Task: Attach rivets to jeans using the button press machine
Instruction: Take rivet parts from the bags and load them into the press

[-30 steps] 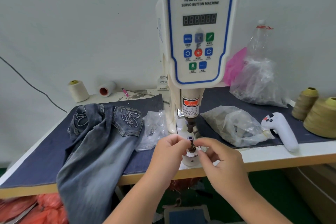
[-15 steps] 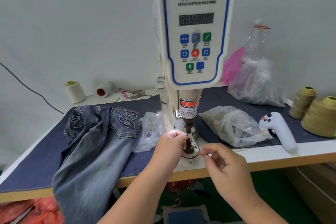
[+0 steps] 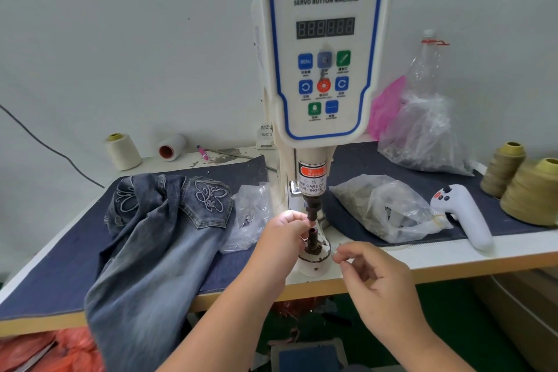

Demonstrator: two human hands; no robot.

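While the left hand (image 3: 283, 232) pinched a tiny rivet (image 3: 312, 223) up at the press (image 3: 324, 51) punch and the right hand (image 3: 377, 278) hovered with curled fingers, grip unclear, the soft, floppy jeans (image 3: 157, 238) lay left, best gathered near the pocket.

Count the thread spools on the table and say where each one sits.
4: an upright cream spool and a lying white spool at the back left, and two olive spools at the right edge. Bags may hide more.

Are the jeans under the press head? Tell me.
No, the jeans lie left of the button press machine, off its lower die.
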